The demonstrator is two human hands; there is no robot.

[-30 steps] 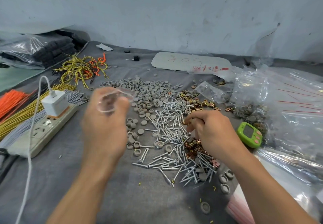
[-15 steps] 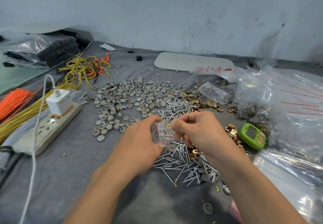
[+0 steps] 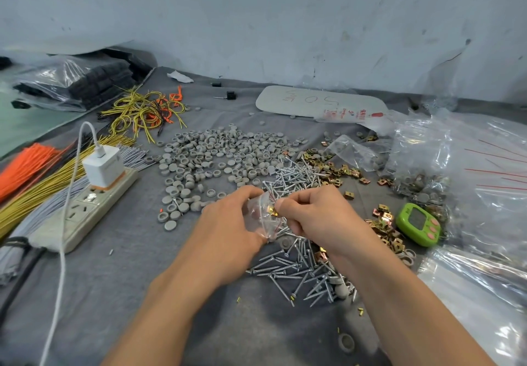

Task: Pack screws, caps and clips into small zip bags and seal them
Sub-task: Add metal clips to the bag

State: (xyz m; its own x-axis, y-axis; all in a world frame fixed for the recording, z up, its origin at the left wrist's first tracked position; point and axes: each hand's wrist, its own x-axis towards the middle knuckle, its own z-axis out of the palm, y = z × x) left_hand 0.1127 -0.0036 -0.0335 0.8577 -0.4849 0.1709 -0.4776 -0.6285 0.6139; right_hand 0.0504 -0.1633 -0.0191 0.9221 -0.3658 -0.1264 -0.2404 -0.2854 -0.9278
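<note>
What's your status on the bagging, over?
Left grip holds bag. Right grip pinches clip at bag's mouth. Screws piled beneath, nothing blocking.

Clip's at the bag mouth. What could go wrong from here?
1. The right hand pinches the clip at the mouth of the small zip bag; a slip would likely drop it into the screws right below.
2. The left hand holds the thin bag crumpled, so its mouth may fold shut and block the clip.
</note>
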